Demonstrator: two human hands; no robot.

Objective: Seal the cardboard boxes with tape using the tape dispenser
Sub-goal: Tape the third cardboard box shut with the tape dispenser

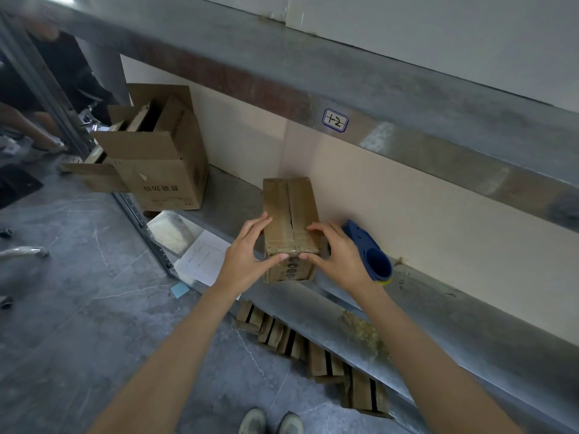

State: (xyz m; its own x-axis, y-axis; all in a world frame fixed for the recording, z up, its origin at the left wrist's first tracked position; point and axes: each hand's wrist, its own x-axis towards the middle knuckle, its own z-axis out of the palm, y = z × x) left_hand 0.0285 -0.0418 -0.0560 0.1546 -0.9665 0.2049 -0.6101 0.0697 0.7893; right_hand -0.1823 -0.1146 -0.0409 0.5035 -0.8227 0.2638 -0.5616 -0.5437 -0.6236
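Small box [289,202] on shelf [438,296], likely light with soft flaps: left hand [247,252] and right hand [338,252] each pinch its near top corners, dispenser [372,255] just right, so I'd hold the sides, not the seam.

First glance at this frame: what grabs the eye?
The left hand and right hand hold the near end of a small cardboard box on the shelf. A blue tape dispenser lies just right of it, behind the right hand; a larger open cardboard box stands further left.
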